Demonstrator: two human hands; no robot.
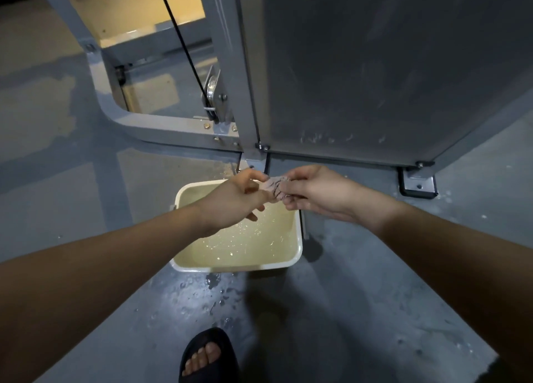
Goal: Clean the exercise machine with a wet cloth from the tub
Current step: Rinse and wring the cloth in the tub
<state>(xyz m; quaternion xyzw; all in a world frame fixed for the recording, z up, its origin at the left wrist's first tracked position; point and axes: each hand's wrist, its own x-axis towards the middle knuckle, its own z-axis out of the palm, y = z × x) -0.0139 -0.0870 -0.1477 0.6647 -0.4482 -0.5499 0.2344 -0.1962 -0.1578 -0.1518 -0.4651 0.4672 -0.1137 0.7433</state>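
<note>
A small pale cloth with dark stripes (273, 186) is bunched up between both hands, above the far edge of the tub. My left hand (235, 201) grips its left end and my right hand (314, 193) grips its right end. Below them a white square tub (298, 251) of cloudy, rippling water stands on the floor. The grey exercise machine (375, 65) rises just behind, with a large flat panel bearing wet streaks near its bottom edge.
A black cable runs down to a pulley (212, 92) on the machine's frame (161, 126) at the left. A floor bracket (418, 182) sits at the right. Water drops spot the grey floor before the tub. My foot in a black sandal (207, 354) stands near the bottom edge.
</note>
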